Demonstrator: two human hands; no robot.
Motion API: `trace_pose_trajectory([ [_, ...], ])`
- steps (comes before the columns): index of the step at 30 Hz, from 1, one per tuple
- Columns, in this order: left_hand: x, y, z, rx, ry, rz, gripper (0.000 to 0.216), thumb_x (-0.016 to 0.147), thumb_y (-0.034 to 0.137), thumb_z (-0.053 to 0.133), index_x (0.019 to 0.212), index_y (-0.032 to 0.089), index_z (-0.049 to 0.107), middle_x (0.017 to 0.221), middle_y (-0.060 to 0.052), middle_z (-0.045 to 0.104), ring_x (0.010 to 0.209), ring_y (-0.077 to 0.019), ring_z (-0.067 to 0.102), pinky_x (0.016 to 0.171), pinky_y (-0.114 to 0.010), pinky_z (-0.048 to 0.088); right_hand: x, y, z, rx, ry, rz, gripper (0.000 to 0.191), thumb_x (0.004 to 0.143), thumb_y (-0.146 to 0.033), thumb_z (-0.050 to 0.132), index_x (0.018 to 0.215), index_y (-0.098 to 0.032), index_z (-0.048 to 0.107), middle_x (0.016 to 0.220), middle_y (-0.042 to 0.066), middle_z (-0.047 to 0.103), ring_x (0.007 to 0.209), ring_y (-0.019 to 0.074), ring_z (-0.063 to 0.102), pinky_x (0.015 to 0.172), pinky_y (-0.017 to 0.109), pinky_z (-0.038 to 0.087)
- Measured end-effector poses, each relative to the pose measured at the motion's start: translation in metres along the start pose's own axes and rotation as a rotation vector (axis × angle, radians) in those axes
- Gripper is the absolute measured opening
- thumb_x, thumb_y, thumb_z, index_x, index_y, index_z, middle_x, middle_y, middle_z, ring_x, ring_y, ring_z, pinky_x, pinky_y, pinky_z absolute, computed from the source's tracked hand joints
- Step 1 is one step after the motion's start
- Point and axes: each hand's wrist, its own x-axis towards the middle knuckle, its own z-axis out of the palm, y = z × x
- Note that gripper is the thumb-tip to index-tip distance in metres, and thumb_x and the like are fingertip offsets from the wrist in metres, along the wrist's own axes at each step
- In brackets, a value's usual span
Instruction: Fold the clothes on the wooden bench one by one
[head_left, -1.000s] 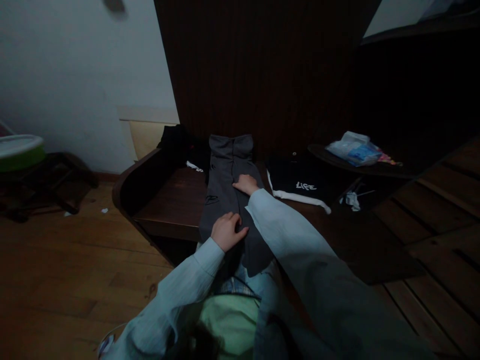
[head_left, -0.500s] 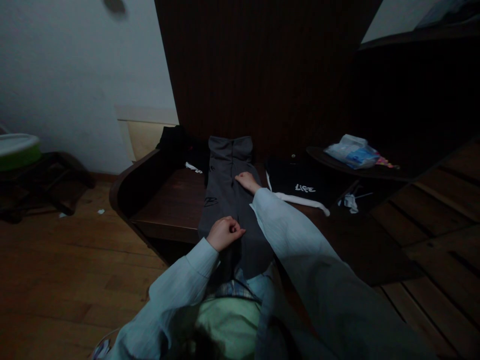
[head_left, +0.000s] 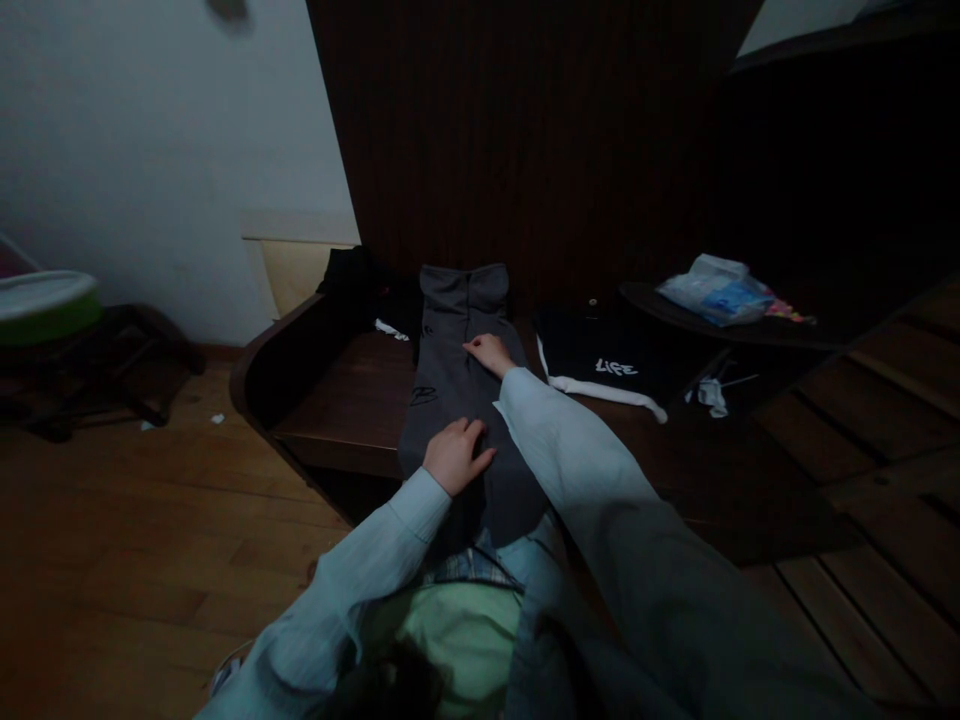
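Observation:
A long dark grey garment (head_left: 450, 385) with black lettering on its left side lies lengthwise on the dark wooden bench (head_left: 345, 390), its near end hanging toward my lap. A line runs down its middle. My right hand (head_left: 492, 354) is at this line about halfway up, fingertips pinched together on the cloth. Closer to me, my left hand (head_left: 456, 455) rests on the garment with fingers apart and thumb stretched out. Whether the garment is trousers or a top I cannot tell. To its right lies a folded black garment (head_left: 585, 350) with white lettering and a white edge.
On a rounded shelf (head_left: 637, 297) at right sits a plastic packet (head_left: 716, 290). A crumpled white piece (head_left: 711, 397) lies below it. Black cloth (head_left: 349, 272) is at the bench's left end. A green and white tub (head_left: 49, 307) stands on a dark stool at far left.
My left hand has gone from curled fingers to spread ones, lying flatter on the grey garment. My right hand has slid slightly up along the middle line, still pinched. The view has shifted a little.

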Motion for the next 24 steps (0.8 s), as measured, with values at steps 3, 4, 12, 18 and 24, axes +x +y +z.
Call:
trace_pose_trajectory([
  [3, 0.003, 0.005, 0.0, 0.032, -0.045, 0.006, 0.017, 0.082, 0.032, 0.045, 0.091, 0.02, 0.052, 0.088, -0.004, 0.058, 0.086, -0.0179, 0.056, 0.072, -0.026, 0.043, 0.003, -0.003, 0.002, 0.007, -0.044, 0.055, 0.025, 0.074, -0.039, 0.058, 0.082, -0.018, 0.07, 0.093, 0.007, 0.068, 0.087, 0.0187, 0.061, 0.069, 0.023, 0.043],
  [4, 0.004, 0.005, 0.0, 0.029, -0.053, 0.004, 0.015, 0.083, 0.03, 0.044, 0.09, 0.019, 0.052, 0.087, -0.004, 0.058, 0.085, -0.0175, 0.056, 0.073, -0.026, 0.042, 0.005, -0.004, 0.002, 0.023, -0.053, 0.065, 0.027, 0.073, -0.04, 0.058, 0.081, -0.017, 0.07, 0.091, 0.007, 0.068, 0.085, 0.0182, 0.062, 0.067, 0.022, 0.042],
  [12, 0.004, 0.003, 0.004, -0.015, -0.046, -0.014, 0.012, 0.083, 0.027, 0.044, 0.086, 0.018, 0.051, 0.086, -0.006, 0.058, 0.086, -0.0192, 0.055, 0.075, -0.028, 0.041, 0.014, 0.0, 0.003, 0.067, -0.084, 0.067, 0.023, 0.073, -0.034, 0.058, 0.076, -0.013, 0.069, 0.079, 0.005, 0.068, 0.073, 0.014, 0.061, 0.063, 0.019, 0.042],
  [18, 0.004, 0.002, 0.005, -0.033, -0.036, -0.007, 0.011, 0.082, 0.026, 0.044, 0.085, 0.018, 0.051, 0.085, -0.006, 0.057, 0.084, -0.0188, 0.054, 0.074, -0.028, 0.041, 0.001, 0.001, 0.004, -0.093, 0.078, 0.048, 0.019, 0.079, -0.03, 0.051, 0.083, -0.02, 0.067, 0.094, 0.007, 0.067, 0.088, 0.0172, 0.06, 0.071, 0.024, 0.044],
  [24, 0.001, -0.005, 0.003, -0.14, -0.016, 0.041, 0.014, 0.082, 0.028, 0.044, 0.085, 0.019, 0.053, 0.08, -0.004, 0.056, 0.08, -0.0171, 0.054, 0.074, -0.027, 0.041, -0.006, 0.001, 0.002, 0.004, 0.102, -0.046, 0.028, 0.088, -0.027, 0.037, 0.106, -0.017, 0.057, 0.098, 0.007, 0.066, 0.09, 0.0151, 0.06, 0.076, 0.024, 0.043],
])
